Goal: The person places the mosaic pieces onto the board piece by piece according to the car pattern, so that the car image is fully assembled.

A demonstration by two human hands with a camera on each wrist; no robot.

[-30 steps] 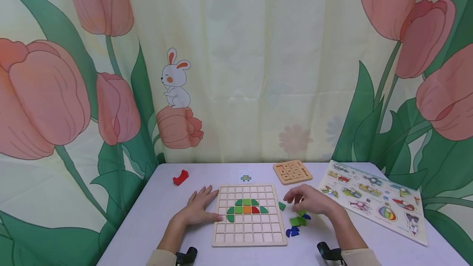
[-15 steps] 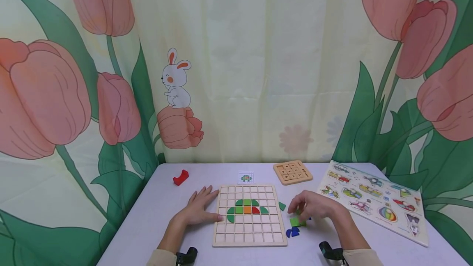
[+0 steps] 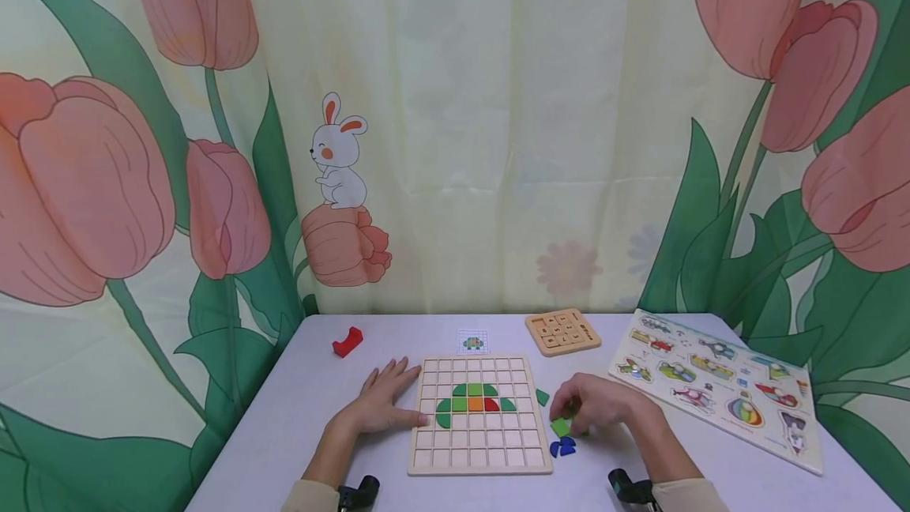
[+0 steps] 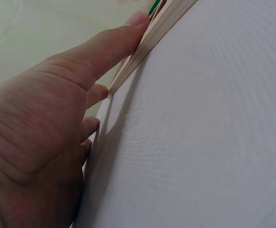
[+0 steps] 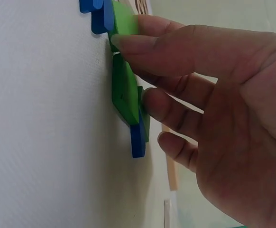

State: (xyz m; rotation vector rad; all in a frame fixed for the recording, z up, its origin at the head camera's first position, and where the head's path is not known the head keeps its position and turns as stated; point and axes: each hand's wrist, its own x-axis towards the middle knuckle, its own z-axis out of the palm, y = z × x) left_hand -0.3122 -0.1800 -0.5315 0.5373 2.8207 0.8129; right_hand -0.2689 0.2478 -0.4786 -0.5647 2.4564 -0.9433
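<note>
Lower centre of frame: part-filled grid board [image 3: 479, 459] | left hand [image 3: 385, 402] spread at its left edge, apparently steadying it | just right of board: right hand [image 3: 596, 402] pinches green tile [image 3: 561, 427] near blue pieces [image 3: 566, 446]

Kinda looks like a kids' play corner tbh: cartoon tulip-and-bunny curtain [image 3: 455, 133] behind a white table [image 3: 387, 457] with a picture board [image 3: 713, 409].
</note>
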